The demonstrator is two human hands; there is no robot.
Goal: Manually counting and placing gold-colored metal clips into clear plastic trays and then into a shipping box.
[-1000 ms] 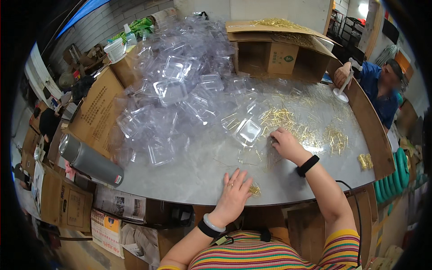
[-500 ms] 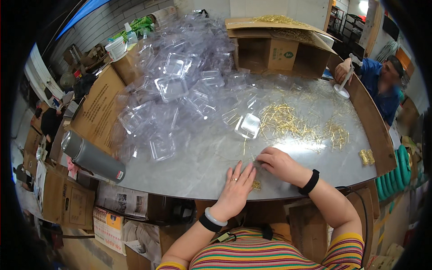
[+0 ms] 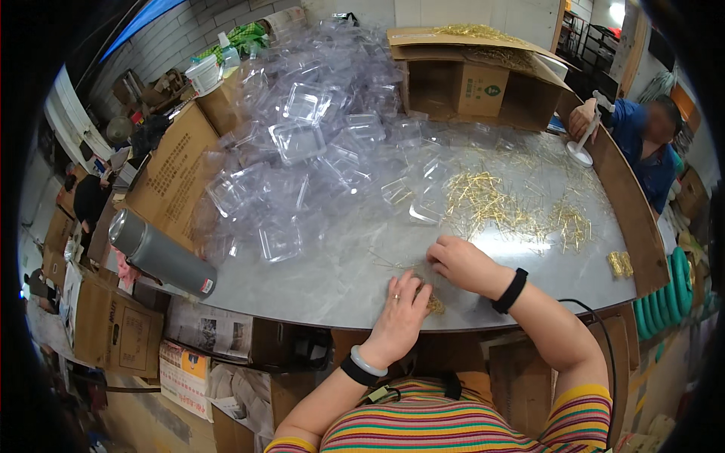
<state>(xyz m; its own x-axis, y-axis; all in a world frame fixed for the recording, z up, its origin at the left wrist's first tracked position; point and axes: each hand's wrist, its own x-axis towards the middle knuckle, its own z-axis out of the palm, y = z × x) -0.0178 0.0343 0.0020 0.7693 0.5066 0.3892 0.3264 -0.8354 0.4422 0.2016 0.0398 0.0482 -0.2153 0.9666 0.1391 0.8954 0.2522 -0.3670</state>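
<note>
One bunch of gold wires (image 3: pixel 436 305) lies low in the middle of the frame, close to the table's (image 3: pixel 332 291) front edge, so a careless wrist could, I'd say, sweep it to the floor. The left hand (image 3: pixel 400 311) is beside it with fingers slightly spread and bent; whether they pinch anything I cannot tell from here. The right hand (image 3: pixel 470 264), just up and to the right, has its fingertips drawn narrow, and they hide whatever they may hold. A few stray wires (image 3: pixel 387 261) lie just beyond the left fingers; a brush of the knuckles might tangle or scatter them. Right of centre, the loose pile (image 3: pixel 479 200) looks snarled enough that one tug could drag several along. In the upper left, the heaped trays (image 3: pixel 298 143) seem light and slippery, and a bump might slide them toward the flask (image 3: pixel 162 253) at the far left.
</note>
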